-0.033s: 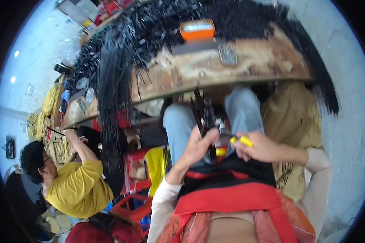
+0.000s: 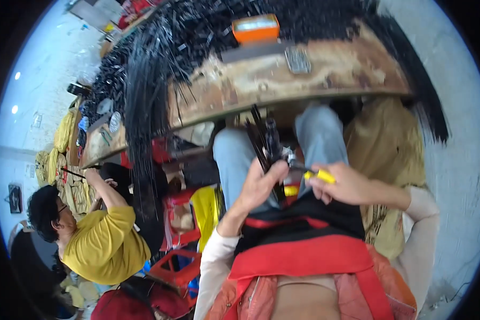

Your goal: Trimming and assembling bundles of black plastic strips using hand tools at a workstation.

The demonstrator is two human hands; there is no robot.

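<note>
Above my lap, my left hand (image 2: 264,178) is closed around several black strips (image 2: 256,136) and a thicker dark rod-like piece (image 2: 272,140), which stick out past the fingers toward the table. A small shiny metal part (image 2: 288,154) sits beside the thumb; its kind is too blurred to tell. My right hand (image 2: 338,184) grips what looks like a screwdriver by its yellow handle (image 2: 323,176). The dark shaft points left at the metal part, and whether the two touch cannot be made out. My palms hide the lower ends of the strips.
Ahead is a worn wooden table (image 2: 352,72) with a heap of black strips (image 2: 197,37), an orange box (image 2: 256,33) and a small metal tin (image 2: 297,60). Long strips (image 2: 146,101) hang over its edge. A co-worker in yellow (image 2: 98,240) sits left; a brown sack (image 2: 384,138) stands right.
The view has shifted slightly, so the table and its things sit a little higher and further left. Both hands keep their holds, the right one having moved slightly right.
</note>
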